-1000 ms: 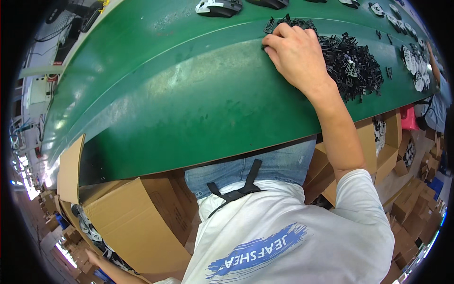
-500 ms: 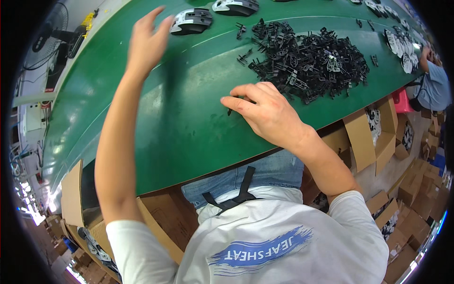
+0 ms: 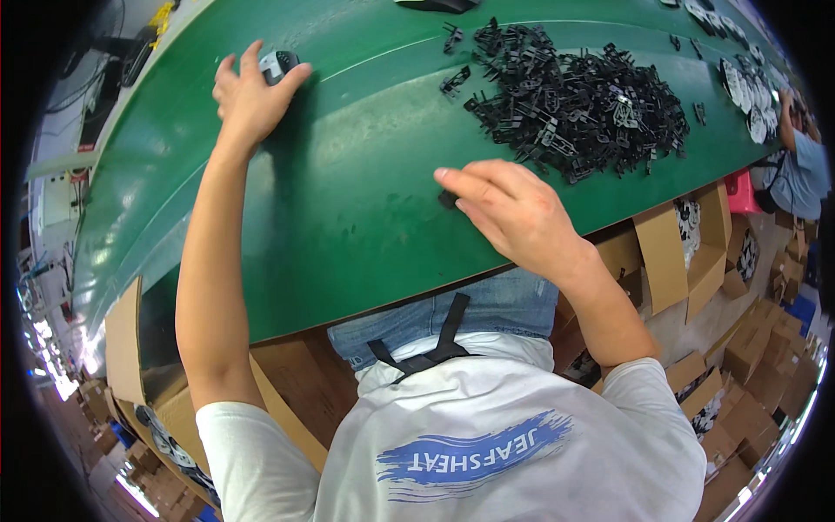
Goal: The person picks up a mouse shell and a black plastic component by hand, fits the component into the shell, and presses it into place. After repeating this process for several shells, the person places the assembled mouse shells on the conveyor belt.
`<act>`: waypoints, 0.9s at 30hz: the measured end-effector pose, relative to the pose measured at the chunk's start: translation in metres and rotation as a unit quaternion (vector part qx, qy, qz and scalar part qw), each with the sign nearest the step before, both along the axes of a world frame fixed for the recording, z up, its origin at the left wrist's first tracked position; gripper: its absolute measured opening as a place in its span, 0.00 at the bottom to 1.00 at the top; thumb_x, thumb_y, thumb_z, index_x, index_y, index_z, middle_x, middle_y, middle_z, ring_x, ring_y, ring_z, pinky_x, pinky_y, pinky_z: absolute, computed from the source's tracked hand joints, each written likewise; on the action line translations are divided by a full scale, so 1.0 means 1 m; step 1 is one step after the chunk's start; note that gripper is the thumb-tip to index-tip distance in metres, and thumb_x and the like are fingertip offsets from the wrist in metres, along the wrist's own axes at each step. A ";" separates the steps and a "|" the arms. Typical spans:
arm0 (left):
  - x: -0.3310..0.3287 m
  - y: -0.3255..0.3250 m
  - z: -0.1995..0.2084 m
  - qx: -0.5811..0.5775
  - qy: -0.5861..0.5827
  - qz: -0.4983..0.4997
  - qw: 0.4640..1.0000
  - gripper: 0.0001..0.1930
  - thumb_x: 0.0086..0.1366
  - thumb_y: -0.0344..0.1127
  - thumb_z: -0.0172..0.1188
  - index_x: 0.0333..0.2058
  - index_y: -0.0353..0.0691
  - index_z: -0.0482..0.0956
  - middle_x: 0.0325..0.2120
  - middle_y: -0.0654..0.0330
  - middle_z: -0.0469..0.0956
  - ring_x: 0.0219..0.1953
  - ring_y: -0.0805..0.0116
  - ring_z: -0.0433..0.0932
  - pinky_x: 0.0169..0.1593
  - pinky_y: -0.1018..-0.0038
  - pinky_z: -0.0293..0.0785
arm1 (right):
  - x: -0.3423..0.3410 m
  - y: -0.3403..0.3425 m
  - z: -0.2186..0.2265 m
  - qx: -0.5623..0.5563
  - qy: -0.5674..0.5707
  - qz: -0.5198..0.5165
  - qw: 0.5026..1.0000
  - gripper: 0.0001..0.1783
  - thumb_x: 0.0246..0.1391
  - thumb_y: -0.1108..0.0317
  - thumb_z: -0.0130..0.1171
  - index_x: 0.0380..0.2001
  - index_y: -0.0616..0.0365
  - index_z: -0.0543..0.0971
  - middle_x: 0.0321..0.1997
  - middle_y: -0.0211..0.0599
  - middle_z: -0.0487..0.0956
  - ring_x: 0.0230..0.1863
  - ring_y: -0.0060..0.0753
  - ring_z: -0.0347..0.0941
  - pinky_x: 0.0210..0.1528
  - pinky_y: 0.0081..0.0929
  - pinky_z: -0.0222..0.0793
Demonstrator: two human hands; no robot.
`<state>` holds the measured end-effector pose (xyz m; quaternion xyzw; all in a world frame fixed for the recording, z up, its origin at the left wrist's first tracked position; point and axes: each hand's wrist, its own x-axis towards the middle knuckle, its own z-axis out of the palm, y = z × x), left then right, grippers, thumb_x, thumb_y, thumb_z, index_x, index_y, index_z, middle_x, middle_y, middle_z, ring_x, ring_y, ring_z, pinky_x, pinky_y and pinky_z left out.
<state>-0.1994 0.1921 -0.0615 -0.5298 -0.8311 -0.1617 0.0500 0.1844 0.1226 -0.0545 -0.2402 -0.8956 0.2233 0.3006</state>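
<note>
My left hand (image 3: 250, 97) reaches far to the left over the green table, fingers spread around a grey and black computer mouse (image 3: 280, 65). The mouse sits between thumb and index finger, its lower part hidden by the hand. My right hand (image 3: 513, 204) is held over the near middle of the table, fingers pinched together. A small black plastic part (image 3: 448, 198) shows under those fingertips, mostly covered by them. Just beyond the right hand lies a large heap of black plastic clips (image 3: 583, 104).
Another mouse (image 3: 439, 3) is at the far edge of view. White mouse shells (image 3: 748, 96) lie to the right, near a co-worker in blue (image 3: 796, 170). Open cartons (image 3: 683, 252) stand below the table's right side, and another carton (image 3: 126, 344) at lower left. A raised seam crosses the table.
My left hand has moved left and nearer, and the mouse with it. The right hand has shifted slightly right, still with the small black part. The view has tilted a little.
</note>
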 end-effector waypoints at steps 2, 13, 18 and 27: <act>-0.017 -0.022 0.009 -0.054 -0.043 0.029 0.997 0.40 0.69 0.58 0.67 0.74 0.49 0.69 0.69 0.43 0.70 0.73 0.47 0.65 0.74 0.53 0.63 | -0.002 0.000 0.003 -0.021 0.020 -0.057 0.998 0.25 0.55 0.74 0.71 0.57 0.51 0.84 0.45 0.33 0.82 0.40 0.39 0.79 0.44 0.36 0.78; 0.068 -0.147 0.040 0.163 -0.731 -0.057 0.661 0.28 0.79 0.39 0.55 0.72 0.34 0.68 0.64 0.53 0.77 0.64 0.62 0.77 0.68 0.67 0.70 | -0.010 -0.002 -0.006 -0.004 0.012 -0.054 0.998 0.15 0.57 0.75 0.72 0.49 0.55 0.88 0.43 0.37 0.83 0.40 0.39 0.82 0.43 0.34 0.80; 0.133 -0.197 0.026 0.145 -0.925 -0.033 0.349 0.30 0.81 0.50 0.43 0.72 0.38 0.68 0.68 0.44 0.74 0.63 0.51 0.79 0.63 0.54 0.78 | -0.021 -0.024 0.019 -0.233 0.198 -0.019 0.952 0.21 0.58 0.80 0.71 0.55 0.58 0.85 0.50 0.40 0.83 0.44 0.29 0.85 0.45 0.27 0.83; 0.192 -0.228 0.037 0.155 -0.962 -0.010 0.223 0.29 0.82 0.52 0.37 0.70 0.44 0.73 0.66 0.59 0.78 0.69 0.56 0.73 0.74 0.53 0.63 | -0.057 -0.050 0.045 -0.066 0.219 -0.047 0.972 0.18 0.52 0.84 0.75 0.46 0.59 0.87 0.45 0.40 0.84 0.34 0.24 0.84 0.34 0.22 0.84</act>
